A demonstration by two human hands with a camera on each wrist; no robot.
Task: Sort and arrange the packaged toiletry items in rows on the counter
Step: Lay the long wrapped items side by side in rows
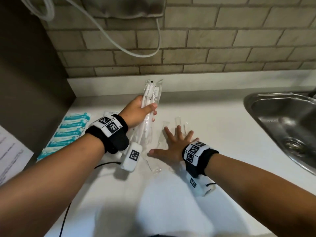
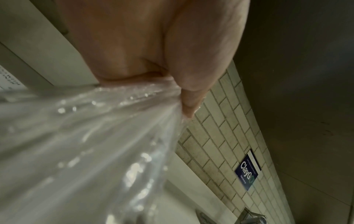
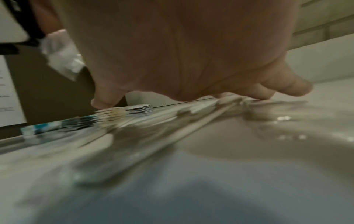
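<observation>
With the teal-and-white sachets (image 1: 67, 134) already rowed at nine o'clock on the white counter (image 1: 213, 120), the left hand (image 1: 136, 111) grips a bundle of clear-wrapped white toothbrushes (image 1: 150, 98) while the right hand (image 1: 172, 144) presses flat, fingers spread, on loose clear packets (image 1: 164, 132), likely gathering these next.

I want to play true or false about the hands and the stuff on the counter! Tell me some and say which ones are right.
1. The left hand holds a bunch of wrapped toothbrushes. True.
2. The right hand is a tight fist. False: its fingers are spread flat on clear packets on the counter.
3. A row of blue-and-white packets lies at the counter's left edge. True.
4. The sink is on the left. False: it is on the right.
5. The wall behind the counter is tiled. True.
</observation>
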